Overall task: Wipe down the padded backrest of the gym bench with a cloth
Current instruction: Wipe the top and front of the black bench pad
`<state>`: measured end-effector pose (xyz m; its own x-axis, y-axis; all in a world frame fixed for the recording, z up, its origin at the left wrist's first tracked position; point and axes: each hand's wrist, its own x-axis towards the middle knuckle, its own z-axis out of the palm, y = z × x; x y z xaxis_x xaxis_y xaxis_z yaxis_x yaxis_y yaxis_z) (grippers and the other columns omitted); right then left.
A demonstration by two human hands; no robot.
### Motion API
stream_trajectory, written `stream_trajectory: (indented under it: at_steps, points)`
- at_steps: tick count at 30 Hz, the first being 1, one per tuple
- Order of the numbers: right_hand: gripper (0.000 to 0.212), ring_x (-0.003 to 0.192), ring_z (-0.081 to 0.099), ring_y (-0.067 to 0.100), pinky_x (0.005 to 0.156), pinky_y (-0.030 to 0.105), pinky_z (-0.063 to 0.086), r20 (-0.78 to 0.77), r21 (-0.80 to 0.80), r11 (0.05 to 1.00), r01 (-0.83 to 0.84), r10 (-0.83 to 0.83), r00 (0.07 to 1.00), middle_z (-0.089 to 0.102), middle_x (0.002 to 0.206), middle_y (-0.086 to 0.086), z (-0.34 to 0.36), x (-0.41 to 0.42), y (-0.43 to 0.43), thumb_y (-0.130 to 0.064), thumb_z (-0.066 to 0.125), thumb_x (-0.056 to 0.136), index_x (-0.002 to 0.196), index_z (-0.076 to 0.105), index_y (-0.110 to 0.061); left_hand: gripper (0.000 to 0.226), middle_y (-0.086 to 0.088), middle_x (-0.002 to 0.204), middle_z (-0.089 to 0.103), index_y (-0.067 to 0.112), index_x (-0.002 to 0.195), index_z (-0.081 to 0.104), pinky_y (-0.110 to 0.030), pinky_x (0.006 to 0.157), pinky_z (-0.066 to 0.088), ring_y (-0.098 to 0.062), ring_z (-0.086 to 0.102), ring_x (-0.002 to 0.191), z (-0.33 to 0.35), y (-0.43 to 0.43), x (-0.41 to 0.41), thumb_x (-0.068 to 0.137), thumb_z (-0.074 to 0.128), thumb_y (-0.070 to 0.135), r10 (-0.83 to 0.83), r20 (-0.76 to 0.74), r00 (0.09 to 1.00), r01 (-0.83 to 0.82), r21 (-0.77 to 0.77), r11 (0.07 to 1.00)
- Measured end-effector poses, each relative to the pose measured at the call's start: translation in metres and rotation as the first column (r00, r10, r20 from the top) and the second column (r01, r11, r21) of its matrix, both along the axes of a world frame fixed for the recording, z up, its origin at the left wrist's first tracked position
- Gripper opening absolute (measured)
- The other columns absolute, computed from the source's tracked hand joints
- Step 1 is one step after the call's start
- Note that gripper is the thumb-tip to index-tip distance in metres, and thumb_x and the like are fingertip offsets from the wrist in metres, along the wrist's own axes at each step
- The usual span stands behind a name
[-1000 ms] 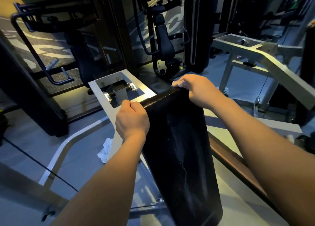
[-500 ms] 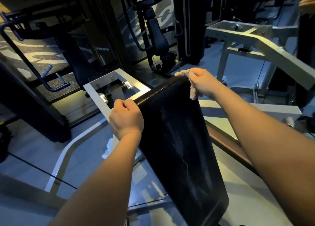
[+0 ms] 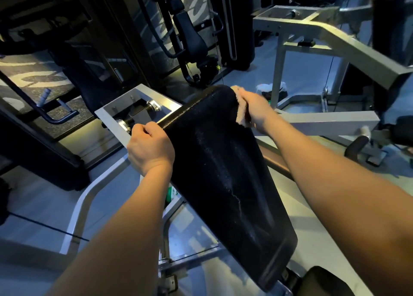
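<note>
Black vinyl on the backrest point(image 3: 223, 173) is seen streaked pale, its long axis running from the far top edge down to the near right. A cloth point(image 3: 241, 108) is clenched in the right hand point(image 3: 257, 111) against the far right corner; the left hand point(image 3: 149, 149) is closed over the top's left corner. Remaining padding lies nearer, below the cloth. No containers are seen.

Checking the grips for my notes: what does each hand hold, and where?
Right hand bunches the cloth against the backrest top right edge; left hand grips its top left corner.
</note>
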<state>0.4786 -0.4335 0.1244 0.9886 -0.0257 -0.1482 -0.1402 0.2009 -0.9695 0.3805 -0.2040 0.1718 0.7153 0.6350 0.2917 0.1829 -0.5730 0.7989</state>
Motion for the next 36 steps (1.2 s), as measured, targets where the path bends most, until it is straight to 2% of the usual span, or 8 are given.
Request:
stream_trajectory:
  at_steps: [4, 7, 9, 12, 20, 24, 29, 36]
  points:
    - [0.026, 0.082, 0.05, 0.026, 0.081, 0.036, 0.039, -0.049, 0.041, 0.999, -0.033, 0.035, 0.998, 0.051, 0.086, 0.014, -0.025, -0.01, -0.007, -0.034, 0.057, 0.078, 0.09, 0.054, -0.012, 0.028, 0.0, 0.067, 0.041, 0.006, 0.086, 0.052, -0.027, 0.052, 0.024, -0.012, 0.034, 0.059, 0.0, 0.0, 0.0, 0.103, 0.037, 0.023, 0.007, 0.007, 1.0, -0.007, 0.014, 1.0]
    - [0.039, 0.058, 0.041, 0.021, 0.058, 0.028, 0.035, -0.077, -0.105, 0.987, -0.119, 0.111, 0.991, 0.043, 0.067, 0.006, -0.011, -0.022, -0.011, -0.015, 0.048, 0.065, 0.101, 0.053, 0.0, 0.028, 0.0, 0.066, 0.041, 0.006, 0.084, 0.051, -0.027, 0.053, 0.024, -0.012, 0.034, 0.059, -0.002, 0.0, 0.001, 0.102, 0.037, 0.022, 0.002, 0.016, 1.0, -0.002, 0.016, 1.0]
    - [0.068, 0.061, 0.045, 0.019, 0.053, 0.028, 0.041, 0.004, -0.279, 0.95, -0.141, 0.148, 0.989, 0.055, 0.095, 0.005, -0.009, -0.027, -0.013, 0.0, 0.038, 0.081, 0.142, 0.046, -0.027, 0.028, -0.001, 0.066, 0.041, 0.007, 0.083, 0.05, -0.027, 0.054, 0.025, -0.013, 0.035, 0.059, -0.004, 0.001, 0.002, 0.102, 0.037, 0.022, -0.012, 0.028, 1.0, 0.012, 0.013, 1.0]
    - [0.085, 0.079, 0.056, 0.007, 0.069, 0.038, 0.053, 0.112, -0.353, 0.925, -0.143, 0.193, 0.975, 0.04, 0.14, -0.013, -0.017, -0.032, -0.016, 0.013, 0.033, 0.089, 0.156, 0.026, -0.039, 0.028, -0.001, 0.066, 0.041, 0.01, 0.08, 0.047, -0.028, 0.054, 0.027, -0.015, 0.036, 0.059, -0.005, 0.003, 0.004, 0.102, 0.037, 0.023, -0.02, 0.037, 0.999, 0.02, 0.008, 1.0]
    - [0.047, 0.097, 0.058, 0.014, 0.106, 0.051, 0.049, 0.384, -0.407, 0.909, 0.084, 0.087, 0.919, 0.062, 0.094, -0.02, -0.012, -0.014, -0.016, -0.015, 0.046, 0.098, 0.144, 0.052, -0.025, 0.028, 0.0, 0.065, 0.043, 0.013, 0.077, 0.044, -0.028, 0.054, 0.028, -0.017, 0.039, 0.059, -0.008, 0.006, 0.007, 0.1, 0.037, 0.026, -0.017, 0.034, 0.999, 0.016, 0.005, 1.0]
    - [0.046, 0.102, 0.062, 0.015, 0.091, 0.018, 0.051, 0.469, -0.487, 0.823, 0.293, -0.037, 0.883, 0.069, 0.117, -0.005, 0.004, -0.023, 0.008, -0.011, 0.05, 0.098, 0.141, 0.059, -0.028, 0.027, 0.0, 0.066, 0.044, 0.011, 0.08, 0.047, -0.027, 0.054, 0.028, -0.016, 0.039, 0.059, -0.008, 0.006, 0.006, 0.101, 0.038, 0.026, -0.021, 0.037, 0.999, 0.021, 0.002, 1.0]
    - [0.054, 0.148, 0.03, 0.016, 0.11, -0.001, 0.012, 0.526, -0.558, 0.745, 0.364, -0.022, 0.85, 0.035, 0.161, 0.006, -0.006, -0.031, 0.036, -0.005, 0.043, 0.103, 0.157, 0.034, -0.011, 0.028, 0.0, 0.065, 0.043, 0.012, 0.078, 0.046, -0.027, 0.055, 0.027, -0.014, 0.038, 0.06, -0.009, 0.005, 0.006, 0.101, 0.038, 0.026, -0.018, 0.04, 0.999, 0.018, 0.0, 1.0]
    - [0.058, 0.154, 0.012, 0.019, 0.119, 0.019, 0.003, 0.482, -0.676, 0.674, 0.297, 0.1, 0.87, 0.015, 0.168, 0.007, -0.003, -0.035, 0.035, -0.025, 0.036, 0.11, 0.162, 0.015, -0.009, 0.028, 0.0, 0.066, 0.044, 0.01, 0.082, 0.05, -0.027, 0.054, 0.027, -0.013, 0.039, 0.06, -0.01, 0.005, 0.006, 0.101, 0.039, 0.026, -0.024, 0.047, 0.999, 0.024, -0.011, 1.0]
